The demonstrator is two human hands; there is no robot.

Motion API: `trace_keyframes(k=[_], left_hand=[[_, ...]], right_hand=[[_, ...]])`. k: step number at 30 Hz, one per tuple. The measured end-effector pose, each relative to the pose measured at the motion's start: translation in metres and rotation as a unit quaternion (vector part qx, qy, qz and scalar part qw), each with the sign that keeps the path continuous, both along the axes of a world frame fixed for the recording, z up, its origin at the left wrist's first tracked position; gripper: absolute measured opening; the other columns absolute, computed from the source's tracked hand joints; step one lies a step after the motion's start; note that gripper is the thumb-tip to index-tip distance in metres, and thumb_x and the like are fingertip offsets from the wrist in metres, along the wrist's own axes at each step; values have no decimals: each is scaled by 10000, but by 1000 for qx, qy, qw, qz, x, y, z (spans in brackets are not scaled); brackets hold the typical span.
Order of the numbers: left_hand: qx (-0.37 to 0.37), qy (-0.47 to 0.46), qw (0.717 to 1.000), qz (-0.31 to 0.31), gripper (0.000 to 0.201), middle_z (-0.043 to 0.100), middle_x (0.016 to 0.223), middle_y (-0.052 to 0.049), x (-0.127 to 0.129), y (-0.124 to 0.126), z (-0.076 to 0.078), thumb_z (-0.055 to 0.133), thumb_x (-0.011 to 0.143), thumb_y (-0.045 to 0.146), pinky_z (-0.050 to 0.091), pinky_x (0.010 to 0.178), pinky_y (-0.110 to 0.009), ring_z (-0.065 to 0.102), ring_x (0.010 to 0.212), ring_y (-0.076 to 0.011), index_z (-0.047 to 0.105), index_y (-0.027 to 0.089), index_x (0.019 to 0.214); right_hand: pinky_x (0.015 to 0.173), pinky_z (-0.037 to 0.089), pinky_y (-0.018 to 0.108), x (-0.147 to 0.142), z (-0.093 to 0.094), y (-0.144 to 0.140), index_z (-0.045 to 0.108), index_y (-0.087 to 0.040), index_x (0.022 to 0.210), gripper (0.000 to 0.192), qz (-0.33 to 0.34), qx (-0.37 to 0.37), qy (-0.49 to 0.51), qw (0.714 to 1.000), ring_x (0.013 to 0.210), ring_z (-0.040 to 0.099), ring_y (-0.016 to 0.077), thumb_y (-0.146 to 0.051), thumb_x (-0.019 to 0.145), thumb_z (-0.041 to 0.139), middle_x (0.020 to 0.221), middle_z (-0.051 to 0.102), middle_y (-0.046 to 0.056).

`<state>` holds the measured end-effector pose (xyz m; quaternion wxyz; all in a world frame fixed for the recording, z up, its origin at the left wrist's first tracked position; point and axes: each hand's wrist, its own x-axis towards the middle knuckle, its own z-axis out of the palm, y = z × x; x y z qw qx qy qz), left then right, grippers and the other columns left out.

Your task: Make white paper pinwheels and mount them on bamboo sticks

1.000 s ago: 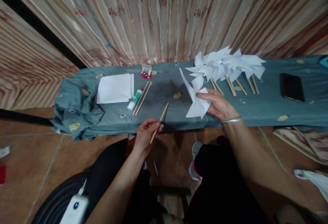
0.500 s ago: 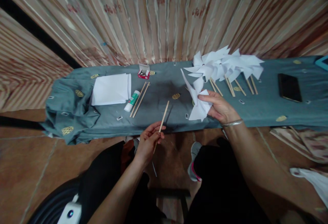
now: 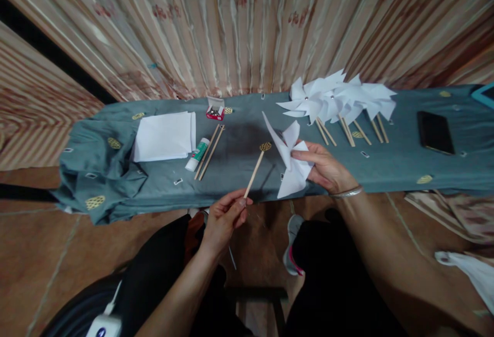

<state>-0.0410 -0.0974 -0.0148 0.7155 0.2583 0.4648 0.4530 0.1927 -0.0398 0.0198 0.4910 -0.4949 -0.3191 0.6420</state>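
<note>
Between the thumb and fingers of my left hand [image 3: 226,221] is a thin wooden stick [image 3: 254,173], its tip slanting up and to the right. My right hand [image 3: 326,166] pinches a white paper pinwheel [image 3: 293,157] near its centre, with the blades pointing several ways. A gap separates the stick's tip from the paper. Whether a pin goes through the pinwheel's middle, I cannot tell. Beyond my right hand, several finished paper pinwheels [image 3: 339,98] lie overlapped, their wooden sticks [image 3: 346,130] pointing toward me.
On the grey-green cloth [image 3: 239,146] lie a stack of white paper [image 3: 164,136], a glue stick [image 3: 197,154], two wooden sticks [image 3: 211,153] and an open red box of pins [image 3: 215,111]. A dark phone [image 3: 436,132] rests at the right. A pleated curtain [image 3: 247,28] hangs behind.
The pinwheel in my right hand has moved left, toward the stick, and turned a little. My left hand has lowered slightly, and the stick tilts further right.
</note>
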Motion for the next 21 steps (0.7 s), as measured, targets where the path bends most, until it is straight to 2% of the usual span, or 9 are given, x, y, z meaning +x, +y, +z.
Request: trace_keyframes(k=[7, 10, 12, 14, 15, 18, 21], left_hand=[[5, 30, 1000, -9, 434, 704, 696, -34, 0, -1, -5, 865, 595, 385, 278, 431, -158, 432, 448, -25, 763, 160, 952], [16, 55, 998, -13, 458, 686, 664, -18, -2, -1, -6, 845, 624, 388, 298, 456, -171, 424, 463, -32, 757, 160, 1011], [44, 68, 997, -20, 416, 685, 650, -10, -3, -1, -6, 827, 647, 382, 359, 501, -194, 453, 479, -48, 764, 161, 994], [75, 82, 993, -36, 313, 695, 650, -15, -6, -1, -5, 805, 672, 377, 429, 587, -225, 522, 534, -81, 780, 159, 894], [88, 90, 991, -46, 262, 698, 646, -20, -7, 0, -5, 794, 682, 378, 452, 634, -238, 556, 571, -100, 783, 156, 822], [103, 98, 988, -64, 226, 694, 620, -26, -9, 2, -5, 775, 694, 380, 481, 726, -271, 616, 651, -151, 767, 155, 681], [103, 87, 989, -56, 208, 721, 677, -30, -10, 4, -8, 776, 682, 358, 499, 788, -311, 650, 712, -189, 783, 164, 758]], right_hand=[[535, 519, 194, -16, 9, -10, 679, -178, 802, 303, -2, 47, -25, 999, 552, 629, 99, -277, 577, 856, 669, 707, -28], [578, 528, 214, -25, 16, -24, 651, -200, 876, 272, -6, 116, -117, 986, 612, 644, 110, -296, 672, 803, 767, 729, -23], [605, 527, 226, -31, 22, -36, 641, -208, 928, 227, -10, 182, -248, 951, 672, 657, 125, -288, 745, 749, 845, 735, -8], [612, 517, 228, -36, 27, -49, 640, -207, 905, 123, 8, 234, -401, 886, 674, 655, 129, -267, 810, 690, 811, 719, -8], [634, 524, 231, -38, 29, -54, 640, -212, 927, 94, 33, 255, -446, 857, 680, 665, 131, -253, 844, 656, 793, 717, -12], [738, 556, 242, -42, 29, -64, 602, -235, 1131, 241, 95, 334, -498, 795, 836, 706, 151, -205, 893, 596, 954, 738, 11], [782, 576, 273, -41, 23, -68, 494, -226, 1320, 418, 128, 376, -527, 751, 888, 708, 171, -170, 910, 557, 998, 733, 36]])
